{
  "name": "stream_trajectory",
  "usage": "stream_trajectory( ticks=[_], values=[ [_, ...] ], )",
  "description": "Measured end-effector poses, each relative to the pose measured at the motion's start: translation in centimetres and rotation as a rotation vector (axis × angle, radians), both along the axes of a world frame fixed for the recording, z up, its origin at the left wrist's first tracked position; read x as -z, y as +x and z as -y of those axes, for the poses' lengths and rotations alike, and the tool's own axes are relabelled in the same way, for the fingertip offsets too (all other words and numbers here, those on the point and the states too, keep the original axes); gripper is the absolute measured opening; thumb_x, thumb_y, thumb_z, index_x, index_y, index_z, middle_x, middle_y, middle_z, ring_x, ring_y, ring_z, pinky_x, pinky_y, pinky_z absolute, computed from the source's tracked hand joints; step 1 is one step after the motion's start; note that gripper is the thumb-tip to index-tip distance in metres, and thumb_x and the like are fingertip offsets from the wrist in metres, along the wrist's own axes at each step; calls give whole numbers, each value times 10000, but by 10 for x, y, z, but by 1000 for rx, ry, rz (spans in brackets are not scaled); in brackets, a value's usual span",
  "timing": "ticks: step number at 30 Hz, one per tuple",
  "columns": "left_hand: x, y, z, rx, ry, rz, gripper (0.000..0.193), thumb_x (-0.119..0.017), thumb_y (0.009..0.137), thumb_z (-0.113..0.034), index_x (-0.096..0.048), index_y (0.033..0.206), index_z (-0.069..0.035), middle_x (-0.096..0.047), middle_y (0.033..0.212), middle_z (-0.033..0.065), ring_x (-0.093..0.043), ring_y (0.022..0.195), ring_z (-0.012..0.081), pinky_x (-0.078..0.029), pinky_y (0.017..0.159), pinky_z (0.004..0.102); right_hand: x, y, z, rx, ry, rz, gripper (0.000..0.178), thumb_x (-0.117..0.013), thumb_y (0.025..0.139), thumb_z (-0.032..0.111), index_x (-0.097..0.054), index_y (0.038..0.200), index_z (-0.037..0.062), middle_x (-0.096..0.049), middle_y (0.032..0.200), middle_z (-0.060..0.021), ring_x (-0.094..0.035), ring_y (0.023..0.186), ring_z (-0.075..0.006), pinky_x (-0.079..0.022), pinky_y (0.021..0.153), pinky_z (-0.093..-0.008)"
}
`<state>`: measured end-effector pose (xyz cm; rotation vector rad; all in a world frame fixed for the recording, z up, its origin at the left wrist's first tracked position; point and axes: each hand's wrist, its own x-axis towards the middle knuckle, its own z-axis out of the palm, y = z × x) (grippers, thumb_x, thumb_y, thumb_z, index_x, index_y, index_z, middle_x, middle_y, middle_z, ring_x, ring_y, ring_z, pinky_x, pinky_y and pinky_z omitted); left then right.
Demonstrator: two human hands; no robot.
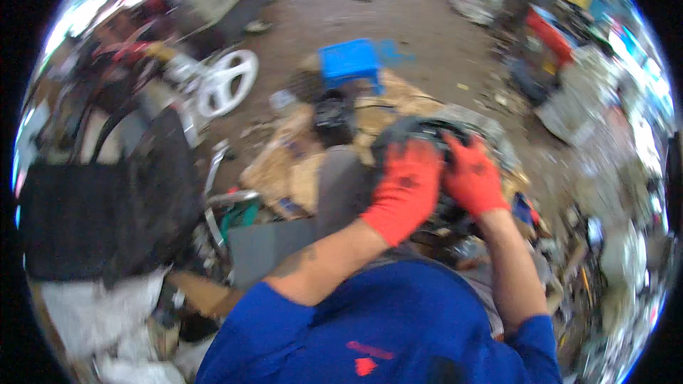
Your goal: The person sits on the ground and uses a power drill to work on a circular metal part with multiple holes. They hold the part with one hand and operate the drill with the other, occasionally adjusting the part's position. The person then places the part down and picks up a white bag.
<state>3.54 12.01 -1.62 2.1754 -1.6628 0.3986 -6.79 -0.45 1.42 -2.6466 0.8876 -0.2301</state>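
Note:
Both my hands wear red-orange gloves and work close together in front of my body. My left hand [409, 185] has its fingers bent over the near side of a dark, rounded, shiny object [427, 126], which looks like black plastic; blur hides its exact kind. My right hand [473, 174] grips the same object from its right side, thumb toward the left hand. The object's underside is hidden behind my hands. Just left of it sits a small black container-like thing [333, 117].
A blue plastic stool [350, 62] stands ahead on flattened brown cardboard [288, 160]. At left are a black bag [107, 206] and a white spoked wheel [229, 84]. Scrap and pale plastic bags [580, 99] crowd the right side. A grey flat panel [270, 250] lies beside my left forearm.

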Motion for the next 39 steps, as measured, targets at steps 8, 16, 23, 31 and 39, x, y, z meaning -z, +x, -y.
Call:
stream_trajectory(
  ticks=[8,16,23,31,39],
  values=[
    [-37,13,-3,-182,245,105,654,-705,842,-389,-519,1418,-141,-541,1385,222,-488,1300,411,-339,1103,593,10,14,-1,-159,-24,395,264,-661,789,211,-673,1031,107,-603,1106,-207,-663,942,-388,-560,807,-494],
    [-6,-1,-5,-83,395,323,708,-569,903,-491,-432,1456,-72,-444,1504,154,-395,1386,384,-277,1125,631,33,-16,-18,-25,-48,415,416,-643,818,249,-611,1186,57,-587,1228,-187,-662,960,-337,-558,781,-445],
    [-15,-1,-5,-84,416,382,740,-545,908,-533,-415,1479,-80,-464,1468,206,-414,1375,401,-306,1106,597,40,-3,-16,12,20,523,454,-673,796,242,-600,1208,67,-618,1153,-180,-684,916,-356,-562,759,-468],
    [-4,21,-3,50,291,368,692,-647,898,-405,-437,1468,-72,-501,1440,204,-480,1325,385,-344,1116,538,45,0,-4,-32,60,504,374,-603,833,225,-616,1159,43,-617,1135,-198,-674,942,-376,-565,749,-462],
    [-34,-24,5,266,175,521,527,-597,943,-385,-566,1359,-63,-645,1205,183,-617,1093,392,-497,937,495,71,-3,6,50,64,715,334,-630,815,226,-623,1115,79,-659,1007,-152,-672,923,-330,-546,755,-461]
  ],
)
